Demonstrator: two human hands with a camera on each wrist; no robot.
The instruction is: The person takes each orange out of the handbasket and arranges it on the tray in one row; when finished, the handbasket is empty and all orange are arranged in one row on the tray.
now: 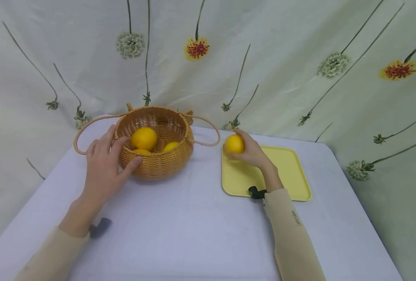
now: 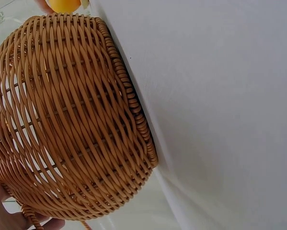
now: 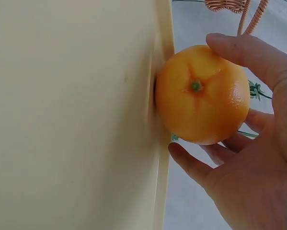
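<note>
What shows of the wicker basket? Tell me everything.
The basket is round-bellied and orange-brown, openly woven from strands that look like wicker, with two small projections at the rim and two loop handles spread to the sides. It stands upright, open-topped, on the pale table, left of the yellow tray in the head view. Three yellow fruits show inside. The left hand holds its left side.

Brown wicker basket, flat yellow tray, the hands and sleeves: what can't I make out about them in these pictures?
- How many round yellow-orange fruits the brown wicker basket holds: head view, its front hides the lower ones.
- Much of the left hand: left wrist view, cut off by the lower left corner.
- The flat yellow tray's full outline: right wrist view, cut off by the edges.
- Lettering on the beige right sleeve: head view, too small.
</note>
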